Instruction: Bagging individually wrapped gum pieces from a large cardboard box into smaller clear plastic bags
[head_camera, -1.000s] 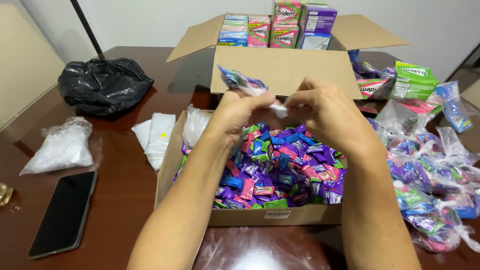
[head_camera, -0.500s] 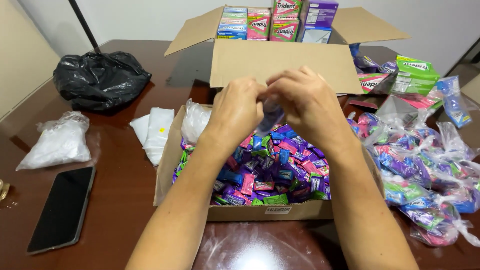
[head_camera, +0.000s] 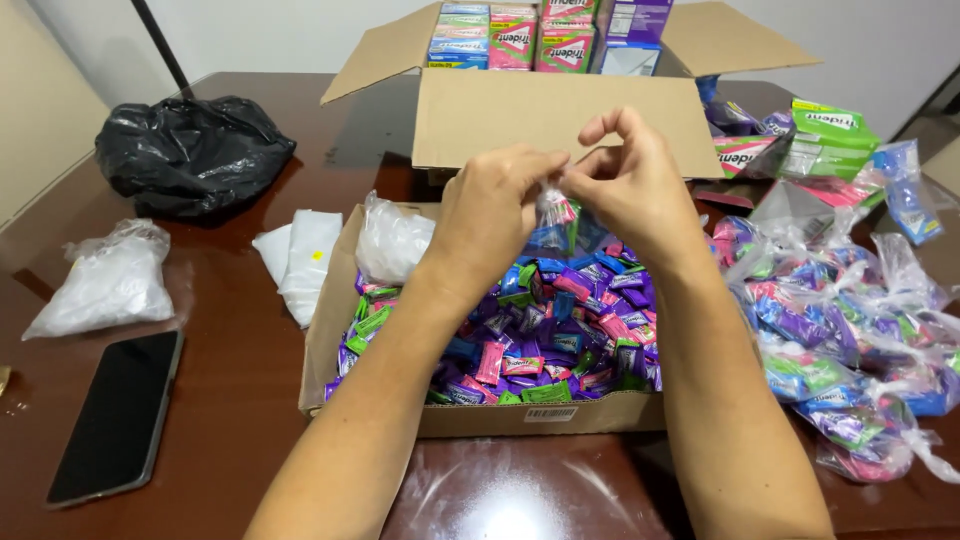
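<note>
Seen from the head camera, both hands meet above the near cardboard box (head_camera: 480, 415), which sits on the dark wooden table (head_camera: 230, 400) brim-full of small wrapped gum pieces in purple, pink, green and blue. The left hand (head_camera: 495, 215) and the right hand (head_camera: 635, 185) are each closed in a pinch on the neck of 1 small clear bag (head_camera: 555, 215), which hangs between them over the loose pieces, a few coloured pieces showing inside it. Held there, anything that slips would drop back into the box rather than onto the table.

To the right, filled clear bags (head_camera: 850, 340) lie heaped together, within easy reach of the right hand. Behind, a second open carton (head_camera: 560, 120) stands with upright retail gum packs in its back row. On the left lie a black plastic bag (head_camera: 190, 150), a bundle of white bags (head_camera: 105, 285), some folded white sheets (head_camera: 300, 260) and a dark phone (head_camera: 120, 415) flat near the table edge, all well apart from the hands.
</note>
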